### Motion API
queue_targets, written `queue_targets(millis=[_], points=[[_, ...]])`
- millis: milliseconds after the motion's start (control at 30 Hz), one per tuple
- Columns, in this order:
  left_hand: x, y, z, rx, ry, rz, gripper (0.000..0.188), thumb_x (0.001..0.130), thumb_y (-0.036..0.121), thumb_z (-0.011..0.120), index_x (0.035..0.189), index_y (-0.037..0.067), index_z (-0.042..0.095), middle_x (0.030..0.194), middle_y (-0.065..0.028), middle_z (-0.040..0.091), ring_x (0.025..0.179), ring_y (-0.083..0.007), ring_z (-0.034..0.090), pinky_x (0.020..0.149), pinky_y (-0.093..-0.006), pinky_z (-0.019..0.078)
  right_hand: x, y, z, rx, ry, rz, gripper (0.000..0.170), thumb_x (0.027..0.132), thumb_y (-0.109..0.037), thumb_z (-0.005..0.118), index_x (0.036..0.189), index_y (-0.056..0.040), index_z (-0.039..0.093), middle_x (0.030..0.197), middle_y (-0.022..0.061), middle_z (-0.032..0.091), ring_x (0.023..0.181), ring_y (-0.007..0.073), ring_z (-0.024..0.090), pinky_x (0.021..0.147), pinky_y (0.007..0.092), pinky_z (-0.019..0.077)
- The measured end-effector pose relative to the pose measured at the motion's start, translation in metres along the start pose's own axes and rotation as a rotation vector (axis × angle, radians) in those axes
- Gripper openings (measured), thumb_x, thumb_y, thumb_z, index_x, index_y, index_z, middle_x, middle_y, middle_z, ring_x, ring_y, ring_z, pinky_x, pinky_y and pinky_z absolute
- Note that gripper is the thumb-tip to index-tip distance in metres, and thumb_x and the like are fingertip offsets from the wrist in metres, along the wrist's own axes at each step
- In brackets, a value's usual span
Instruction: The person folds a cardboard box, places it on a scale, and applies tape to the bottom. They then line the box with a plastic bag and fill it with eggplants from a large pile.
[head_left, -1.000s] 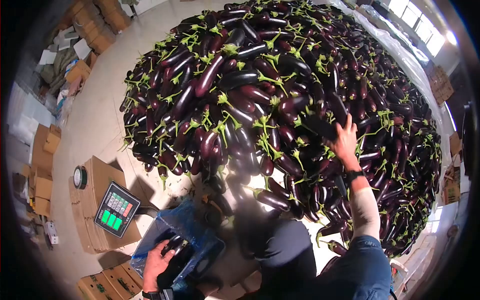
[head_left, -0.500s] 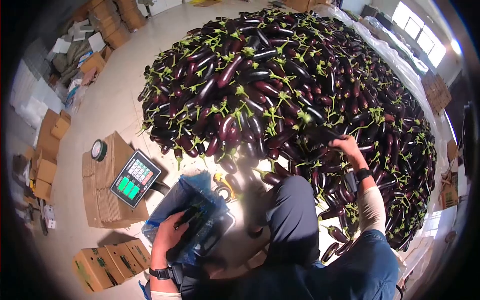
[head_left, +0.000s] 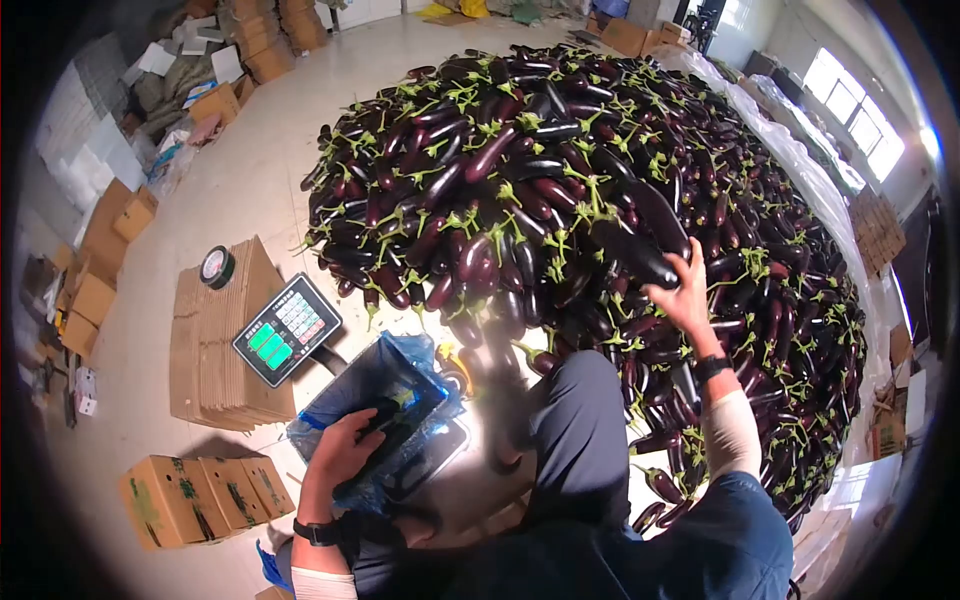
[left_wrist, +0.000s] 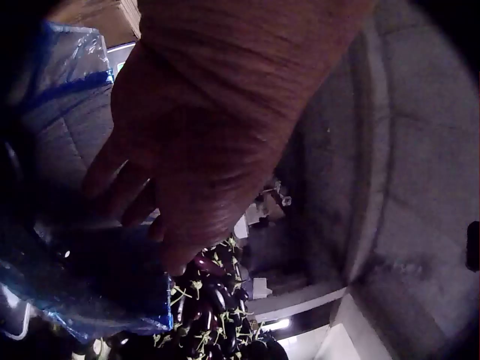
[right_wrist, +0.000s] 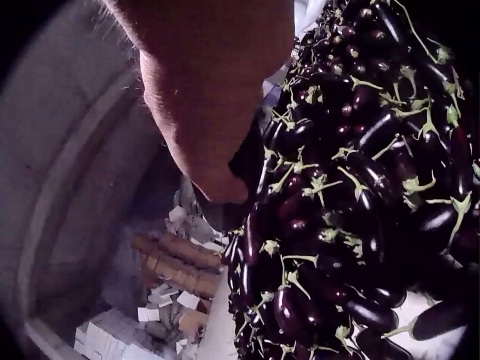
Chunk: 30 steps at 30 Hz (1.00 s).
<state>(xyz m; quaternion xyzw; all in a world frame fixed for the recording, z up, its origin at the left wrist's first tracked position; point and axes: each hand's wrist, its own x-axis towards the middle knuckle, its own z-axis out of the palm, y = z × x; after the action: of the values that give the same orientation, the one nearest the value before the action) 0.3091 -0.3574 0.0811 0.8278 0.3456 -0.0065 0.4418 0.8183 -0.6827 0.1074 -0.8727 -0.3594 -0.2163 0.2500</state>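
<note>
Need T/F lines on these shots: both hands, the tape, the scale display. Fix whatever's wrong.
1. The left hand is at the blue plastic. True.
2. Both hands are up in the air, holding nothing. False: the right hand grips at least one eggplant.
3. The tape roll rests on the stacked cardboard. True.
4. Nothing electronic is lit. False: the scale display shows lit green panels.

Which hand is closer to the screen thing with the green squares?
Left. The left hand is at the blue bag, just below the screen in the head view; the right hand is farther away, over at the eggplant pile.
</note>
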Motion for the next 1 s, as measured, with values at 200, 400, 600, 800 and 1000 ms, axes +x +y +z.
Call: queue_targets(millis=[200, 400, 600, 800, 1000], points=[[0.01, 0.012, 0.009, 0.039, -0.011, 0.012, 0.048, 0.087, 0.02, 0.072, 0.13, 0.003, 0.06, 0.121, -0.0225, 0.065, 0.107, -0.0332, 0.066, 0.091, -0.0381, 0.0528, -0.027, -0.041, 0.011, 0.063, -0.016, -0.25, 0.068, 0.055, -0.024, 0.085, 0.118, -0.0101, 0.062, 0.149, 0.0313, 0.03, 0.127, 0.0502, 0.043, 0.106, 0.0543, 0.0402], [0.022, 0.011, 0.027, 0.018, -0.009, 0.088, 0.045, 0.087, 0.017, 0.073, 0.127, 0.0, 0.061, 0.121, -0.0228, 0.065, 0.109, -0.0329, 0.067, 0.091, -0.038, 0.0528, -0.058, -0.052, 0.034, 0.227, 0.033, -0.171, 0.072, 0.054, -0.028, 0.089, 0.117, -0.0086, 0.062, 0.15, 0.0339, 0.029, 0.129, 0.0513, 0.044, 0.106, 0.0542, 0.0402], [0.037, 0.021, 0.047, 0.039, -0.045, 0.077, 0.042, 0.086, 0.015, 0.074, 0.123, -0.001, 0.063, 0.115, -0.0215, 0.068, 0.104, -0.0303, 0.069, 0.087, -0.0349, 0.053, -0.138, -0.038, 0.069, 0.375, -0.195, 0.22, 0.068, 0.057, -0.037, 0.089, 0.114, -0.0065, 0.066, 0.15, 0.0345, 0.029, 0.133, 0.0501, 0.041, 0.11, 0.0497, 0.0389], [0.039, -0.004, 0.056, -0.06, -0.037, -0.062, 0.038, 0.088, 0.012, 0.072, 0.123, -0.001, 0.064, 0.112, -0.0184, 0.071, 0.101, -0.0213, 0.068, 0.089, -0.0316, 0.0517, -0.185, 0.007, 0.065, 0.261, -0.181, 0.316, 0.069, 0.055, -0.034, 0.089, 0.114, -0.0073, 0.066, 0.149, 0.0334, 0.03, 0.129, 0.0505, 0.043, 0.107, 0.0507, 0.0416], [0.048, -0.014, 0.058, -0.157, 0.027, -0.09, 0.035, 0.091, 0.008, 0.067, 0.124, -0.002, 0.063, 0.116, -0.0143, 0.071, 0.104, -0.0172, 0.066, 0.094, -0.0299, 0.0496, -0.143, 0.078, 0.061, 0.095, 0.072, 0.436, 0.066, 0.057, -0.032, 0.088, 0.113, -0.0039, 0.065, 0.147, 0.0335, 0.032, 0.127, 0.0488, 0.046, 0.107, 0.0483, 0.0409]])
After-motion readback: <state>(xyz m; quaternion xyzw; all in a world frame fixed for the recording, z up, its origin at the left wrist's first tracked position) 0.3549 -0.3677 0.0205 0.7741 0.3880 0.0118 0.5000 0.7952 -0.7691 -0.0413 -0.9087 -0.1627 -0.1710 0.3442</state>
